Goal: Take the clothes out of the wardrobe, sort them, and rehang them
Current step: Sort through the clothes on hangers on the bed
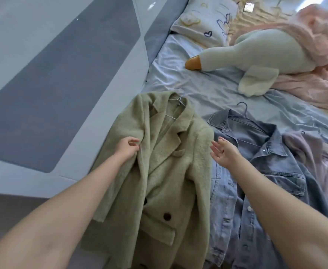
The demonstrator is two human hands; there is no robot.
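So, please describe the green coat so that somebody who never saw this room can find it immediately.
Start at the bed with the pale blue sheet; the clothes lie along its near side. The green coat is the leftmost garment, by the bed's edge, with the left hand gripping its lapel. Unlike the denim jacket beside it, it is fuzzy, with dark brown buttons.

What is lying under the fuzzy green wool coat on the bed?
The fuzzy green wool coat overlaps the edge of a light denim garment on the pale blue bedsheet. A wire hanger shows inside its collar. Anything beneath its middle is covered.
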